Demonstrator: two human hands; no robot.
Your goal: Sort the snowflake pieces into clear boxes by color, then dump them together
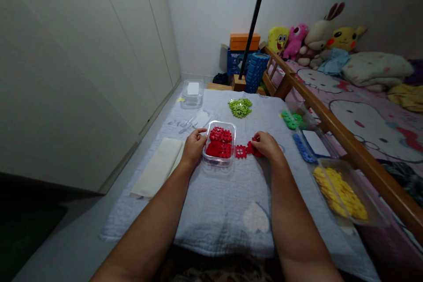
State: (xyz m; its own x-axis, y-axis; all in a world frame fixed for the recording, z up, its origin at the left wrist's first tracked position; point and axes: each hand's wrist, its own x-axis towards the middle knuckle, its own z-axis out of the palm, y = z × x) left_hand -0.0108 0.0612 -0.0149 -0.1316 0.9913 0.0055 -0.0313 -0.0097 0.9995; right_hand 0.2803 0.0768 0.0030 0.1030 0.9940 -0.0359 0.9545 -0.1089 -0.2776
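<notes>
Across the worktop (pixel 224 207), the left hand (pixel 194 144) touched a clear tub (pixel 234 134) at nine o'clock, likely steadying it, fingers' pinch unclear; at three, the right hand (pixel 261 144) pinched red pieces (pixel 250 149).

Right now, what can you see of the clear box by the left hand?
The box looks like clear plastic: rectangular, rounded corners, rimmed, no lid visible on it. It sits upright on the pale cloth, holding red pieces. The left hand appears to touch its left side.

Glossy plastic tub (pixel 218 159); matt, crinkled tablecloth (pixel 224 202)
</notes>
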